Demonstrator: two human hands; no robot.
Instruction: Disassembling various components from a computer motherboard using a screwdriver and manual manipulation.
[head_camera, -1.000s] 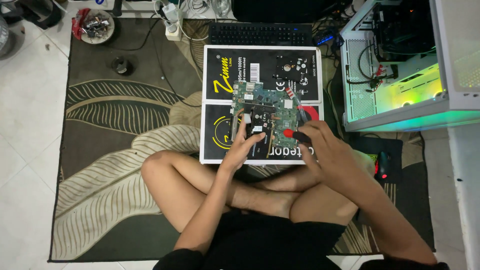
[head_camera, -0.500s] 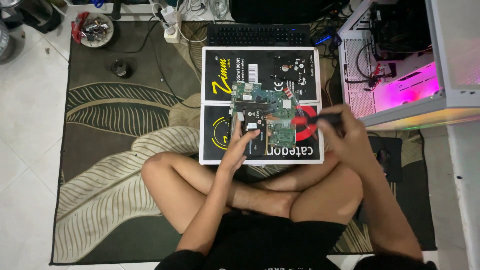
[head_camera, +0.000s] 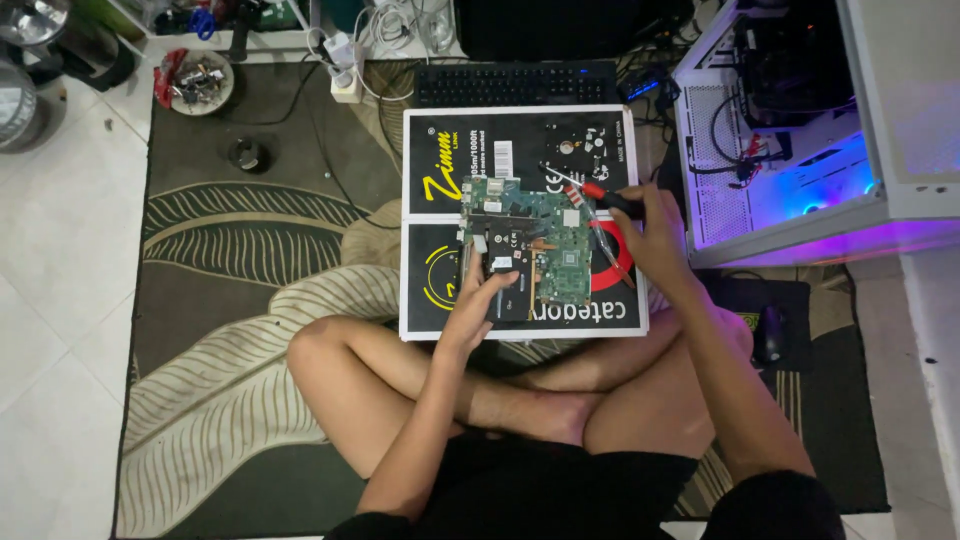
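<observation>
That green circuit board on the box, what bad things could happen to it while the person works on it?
1. The circuit board lies on a cardboard box on the rug, steadied only by the left hand; it might slide.
2. The right hand holds a screwdriver just over the board's edge; a slip could scratch it.
3. A second screwdriver lies loose beside the board and could roll onto it.
</observation>
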